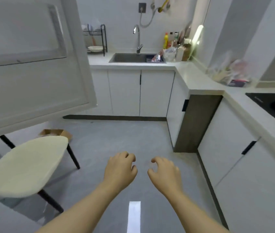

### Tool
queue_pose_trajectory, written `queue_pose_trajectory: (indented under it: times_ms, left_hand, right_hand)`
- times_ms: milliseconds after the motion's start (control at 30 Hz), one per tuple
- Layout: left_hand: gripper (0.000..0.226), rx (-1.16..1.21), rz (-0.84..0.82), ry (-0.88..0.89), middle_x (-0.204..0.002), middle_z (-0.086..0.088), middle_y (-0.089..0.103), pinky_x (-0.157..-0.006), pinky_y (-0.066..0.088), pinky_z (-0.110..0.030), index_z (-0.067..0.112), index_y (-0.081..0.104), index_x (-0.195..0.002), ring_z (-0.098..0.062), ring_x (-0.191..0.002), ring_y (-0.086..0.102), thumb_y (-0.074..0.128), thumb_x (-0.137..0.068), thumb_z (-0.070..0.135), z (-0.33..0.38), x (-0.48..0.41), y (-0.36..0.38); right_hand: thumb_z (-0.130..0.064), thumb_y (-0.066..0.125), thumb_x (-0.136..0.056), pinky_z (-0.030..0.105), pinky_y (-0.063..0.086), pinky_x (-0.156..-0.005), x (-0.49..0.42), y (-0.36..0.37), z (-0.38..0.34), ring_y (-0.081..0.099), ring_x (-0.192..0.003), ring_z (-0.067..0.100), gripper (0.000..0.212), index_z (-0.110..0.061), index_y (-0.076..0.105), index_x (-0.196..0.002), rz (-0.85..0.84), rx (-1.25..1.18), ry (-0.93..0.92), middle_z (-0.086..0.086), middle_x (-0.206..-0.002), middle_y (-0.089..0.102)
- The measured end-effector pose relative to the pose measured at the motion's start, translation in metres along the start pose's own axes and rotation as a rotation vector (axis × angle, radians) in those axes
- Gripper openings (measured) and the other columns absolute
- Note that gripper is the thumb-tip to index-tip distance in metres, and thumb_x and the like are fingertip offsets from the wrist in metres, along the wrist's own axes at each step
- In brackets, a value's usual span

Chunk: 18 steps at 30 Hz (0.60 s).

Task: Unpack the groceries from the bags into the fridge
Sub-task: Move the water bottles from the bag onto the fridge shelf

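Observation:
The open white fridge door [32, 68] fills the upper left, its inner side facing me. A clear plastic bag of groceries [230, 73] sits on the counter at the right, by the wall. My left hand [120, 169] and my right hand [165, 172] hang side by side over the grey floor, low in the middle of the view. Both have loosely curled fingers and hold nothing. The fridge's inside is out of view.
A cream-seated chair [27, 167] with black legs stands at the lower left, below the fridge door. A small cardboard box [56, 132] lies on the floor behind it. The sink [130, 58] and bottles [172, 42] are at the back, a black hob [274, 105] at the right.

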<state>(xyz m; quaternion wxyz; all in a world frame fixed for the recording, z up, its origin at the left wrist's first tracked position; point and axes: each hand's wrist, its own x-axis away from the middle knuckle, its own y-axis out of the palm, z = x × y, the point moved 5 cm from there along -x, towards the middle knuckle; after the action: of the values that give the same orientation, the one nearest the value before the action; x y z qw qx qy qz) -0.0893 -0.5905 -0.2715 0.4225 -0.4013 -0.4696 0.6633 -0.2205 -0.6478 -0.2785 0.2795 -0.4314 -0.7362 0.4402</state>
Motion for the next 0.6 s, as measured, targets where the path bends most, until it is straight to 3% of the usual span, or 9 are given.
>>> queue_pose_trajectory:
  times_ms: [233, 333, 600]
  left_hand:
    - [0.029, 0.091, -0.131, 0.305, -0.118, 0.007, 0.055, -0.086, 0.039, -0.021, 0.024, 0.055, -0.119, -0.013, -0.105, 0.051, 0.044, -0.094, 0.035, 0.144, -0.050, 0.051]
    - [0.029, 0.122, -0.163, 0.443, -0.118, 0.007, 0.055, -0.089, 0.044, -0.025, 0.025, 0.056, -0.117, -0.013, -0.105, 0.051, 0.045, -0.094, 0.037, 0.208, -0.069, 0.064]
    - [0.034, 0.201, -0.208, 0.823, -0.120, 0.008, 0.054, -0.084, 0.038, -0.023, 0.025, 0.050, -0.126, -0.013, -0.108, 0.050, 0.042, -0.094, 0.035, 0.372, -0.124, 0.084]
  right_hand:
    - [-0.032, 0.043, -0.092, 0.030, 0.031, -0.103, 0.026, -0.066, 0.128, 0.041, -0.125, 0.015, 0.040, -0.026, 0.047, -0.131, 0.135, -0.037, 0.312, -0.009, -0.134, 0.050]
    - [-0.032, 0.044, -0.092, 0.029, 0.032, -0.103, 0.037, -0.096, 0.173, 0.042, -0.123, 0.015, 0.039, -0.026, 0.047, -0.131, 0.216, -0.043, 0.429, -0.008, -0.134, 0.050]
    - [-0.034, 0.044, -0.092, 0.029, 0.028, -0.103, 0.040, -0.170, 0.285, 0.039, -0.125, 0.014, 0.038, -0.027, 0.047, -0.130, 0.410, -0.036, 0.707, -0.010, -0.135, 0.049]
